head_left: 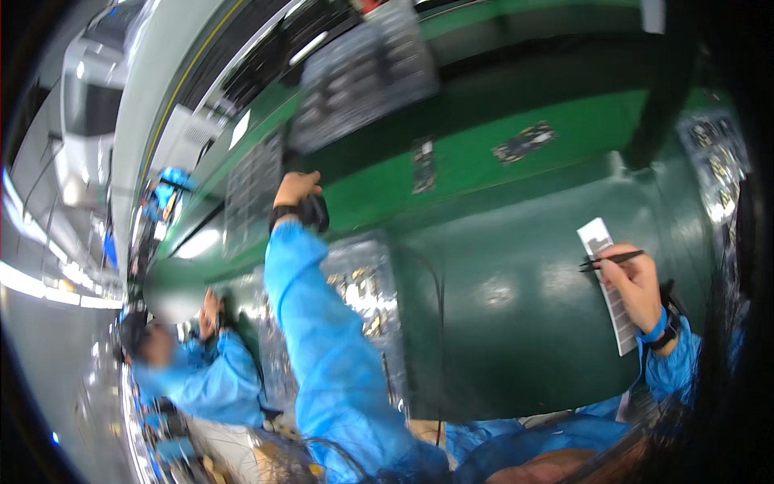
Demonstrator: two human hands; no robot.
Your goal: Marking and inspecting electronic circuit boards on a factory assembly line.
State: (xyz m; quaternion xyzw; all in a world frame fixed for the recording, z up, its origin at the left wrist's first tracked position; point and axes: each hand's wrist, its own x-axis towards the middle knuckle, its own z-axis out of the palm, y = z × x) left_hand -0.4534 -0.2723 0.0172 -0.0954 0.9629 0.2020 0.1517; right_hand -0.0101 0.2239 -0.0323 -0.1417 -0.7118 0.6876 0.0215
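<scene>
Head view. From my station I monitor two hands working over a green bench (500, 347). I take the paper strip (621, 323) as the reference for all positions.

Right hand (633, 282): positioned over the paper strip, with the fingers closed around black tweezers (619, 258). The tweezers lie crosswise over the upper half of the strip, tips directed left. I cannot tell whether the tips touch the paper. The main item is therefore within this hand's grasp, and the strip is directly beneath it.

Left hand (298, 187): extended to a point well left of the paper strip and beyond it, just beside a grey tray (367, 77). Blur obscures the fingers; I cannot tell whether they grip anything or how wide they are.

Two circuit boards lie left of the paper strip and farther out: the first board (524, 142) is the nearer to it, the second board (423, 165) the farther.

Step in hand: I judge this to be a reach by the left hand while the right keeps the tool ready. Next move: in my judgement, it calls for a steady left hand at the grey tray edge and for tweezer tips kept clear of the paper strip if the right hand lifts.
</scene>
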